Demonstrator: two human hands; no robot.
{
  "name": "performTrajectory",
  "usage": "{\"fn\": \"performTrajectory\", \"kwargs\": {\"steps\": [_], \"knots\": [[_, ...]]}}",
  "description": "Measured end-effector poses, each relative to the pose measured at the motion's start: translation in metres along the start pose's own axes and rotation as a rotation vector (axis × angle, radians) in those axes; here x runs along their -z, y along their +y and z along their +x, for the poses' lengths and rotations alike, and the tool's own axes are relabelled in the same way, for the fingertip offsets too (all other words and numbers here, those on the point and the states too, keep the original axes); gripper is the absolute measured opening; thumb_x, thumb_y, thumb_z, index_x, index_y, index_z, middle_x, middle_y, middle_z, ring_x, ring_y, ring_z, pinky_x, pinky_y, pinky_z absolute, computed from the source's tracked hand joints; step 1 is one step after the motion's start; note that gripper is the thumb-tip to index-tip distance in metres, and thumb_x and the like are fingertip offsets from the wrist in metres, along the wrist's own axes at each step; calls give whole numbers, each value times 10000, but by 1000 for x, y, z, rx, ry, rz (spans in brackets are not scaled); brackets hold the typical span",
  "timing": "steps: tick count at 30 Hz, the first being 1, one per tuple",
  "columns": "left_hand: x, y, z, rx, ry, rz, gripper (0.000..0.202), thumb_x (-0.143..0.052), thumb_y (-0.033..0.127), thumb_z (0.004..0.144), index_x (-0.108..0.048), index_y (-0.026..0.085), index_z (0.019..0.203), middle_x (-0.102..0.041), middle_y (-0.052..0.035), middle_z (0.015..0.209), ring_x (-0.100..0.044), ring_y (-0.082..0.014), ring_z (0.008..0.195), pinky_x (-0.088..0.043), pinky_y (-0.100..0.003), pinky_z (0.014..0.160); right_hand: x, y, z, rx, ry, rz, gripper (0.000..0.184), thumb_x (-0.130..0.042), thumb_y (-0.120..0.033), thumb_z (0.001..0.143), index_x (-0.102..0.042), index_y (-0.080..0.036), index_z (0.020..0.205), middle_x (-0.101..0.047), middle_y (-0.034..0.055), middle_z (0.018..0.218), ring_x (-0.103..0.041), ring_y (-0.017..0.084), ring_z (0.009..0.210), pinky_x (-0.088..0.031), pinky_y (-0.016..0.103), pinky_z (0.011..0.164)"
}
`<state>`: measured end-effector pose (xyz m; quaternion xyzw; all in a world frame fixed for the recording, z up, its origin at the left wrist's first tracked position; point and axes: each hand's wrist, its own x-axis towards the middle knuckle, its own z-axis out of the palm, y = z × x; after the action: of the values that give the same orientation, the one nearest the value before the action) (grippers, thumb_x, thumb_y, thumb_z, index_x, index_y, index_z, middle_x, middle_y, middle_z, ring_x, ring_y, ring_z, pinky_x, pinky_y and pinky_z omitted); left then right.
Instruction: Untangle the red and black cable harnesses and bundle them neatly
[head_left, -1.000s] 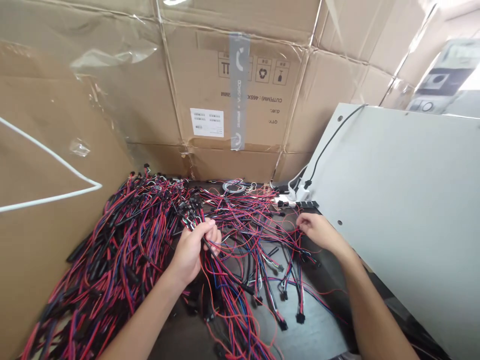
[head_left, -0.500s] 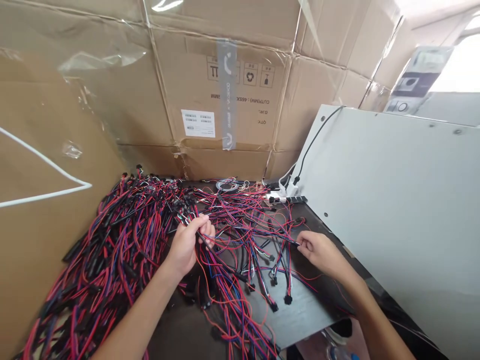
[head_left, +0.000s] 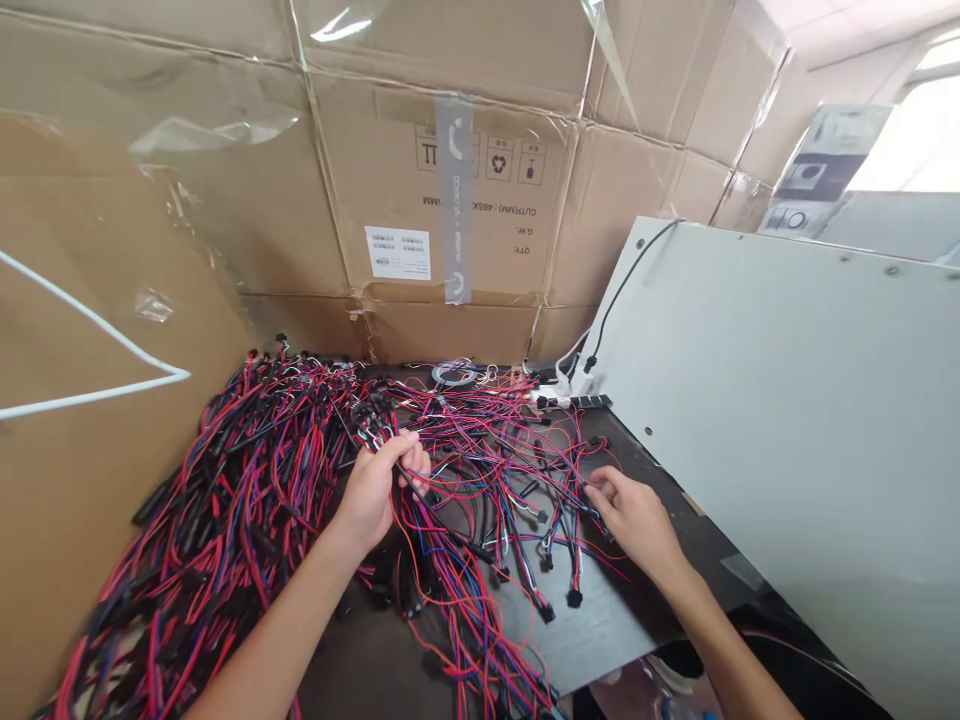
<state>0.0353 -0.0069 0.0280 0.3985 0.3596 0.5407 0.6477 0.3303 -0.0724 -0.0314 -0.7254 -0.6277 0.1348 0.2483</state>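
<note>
My left hand (head_left: 386, 485) is closed around a bundle of wire harnesses (head_left: 442, 560), with thumb on top. Black connectors (head_left: 373, 412) stick out above the fist, and red, blue and black wires trail down toward the front edge. To the right, my right hand (head_left: 628, 515) has thumb and fingers pinched together on a thin wire harness (head_left: 559, 470) that runs in from the left. Part of that harness passes behind the fingers. Loose wires with black plugs (head_left: 574, 598) lie between the two hands.
A large heap of red, blue and black harnesses (head_left: 247, 500) fills the left side. Cardboard (head_left: 495, 240) walls the back. A white power strip (head_left: 551, 398) with plugs sits at the back, beside a grey-white panel (head_left: 772, 400) on the right. A tape ring (head_left: 454, 373) lies behind the wires.
My right hand has shifted slightly left along the harness, and some of its wires now show below the fingers. The left hand keeps its grip in nearly the same place.
</note>
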Motion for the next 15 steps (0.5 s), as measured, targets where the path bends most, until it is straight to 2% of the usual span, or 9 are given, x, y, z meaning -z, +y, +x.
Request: {"fn": "performTrajectory", "kwargs": {"steps": [2,4,7,10,11,14,15], "knots": [[1,0,0,-1,-2,-1,342,-661,307,695,-442,180,466,-398,35,436,-397,-103,423,-344,-215,360,0,-2,9,-7,23,-172,146,-519,-322,822,-607,-208,801,-636,38,744,-580,184,660,-313,252,530],[1,0,0,-5,4,-3,344,-662,306,692,-439,179,463,-398,35,433,-394,-101,424,-348,-214,365,12,-6,19,27,12,-199,140,-518,-269,822,-617,-202,748,-647,39,745,-592,177,661,-332,248,530],[0,-1,1,-11,47,-18,343,-665,296,669,-427,181,450,-374,41,417,-382,-98,420,-350,-214,364,53,-18,40,198,119,-57,162,-508,-257,819,-644,-191,758,-622,29,622,-567,162,581,-403,267,567],[1,-1,3,-22,94,-26,341,-655,293,659,-414,184,444,-356,47,406,-374,-95,409,-341,-211,358,97,-44,64,356,250,158,226,-542,-374,818,-665,-186,840,-628,28,621,-560,153,541,-431,274,540],[1,-1,3,-22,101,-28,340,-653,292,657,-412,184,442,-355,47,404,-374,-94,405,-335,-209,356,107,-54,72,376,249,218,237,-543,-386,815,-659,-179,813,-616,23,592,-548,142,506,-425,267,509],[3,-1,3,-23,118,-40,337,-653,294,654,-417,182,442,-354,51,402,-371,-89,400,-328,-205,352,127,-81,91,435,108,322,196,-606,-355,763,-633,-169,706,-591,11,531,-514,114,427,-406,250,430],[4,-1,3,-28,123,-45,336,-654,296,654,-418,182,443,-354,52,404,-371,-88,401,-331,-205,353,131,-87,96,452,127,400,186,-616,-348,759,-630,-168,713,-600,15,546,-518,111,426,-402,244,409]]}}
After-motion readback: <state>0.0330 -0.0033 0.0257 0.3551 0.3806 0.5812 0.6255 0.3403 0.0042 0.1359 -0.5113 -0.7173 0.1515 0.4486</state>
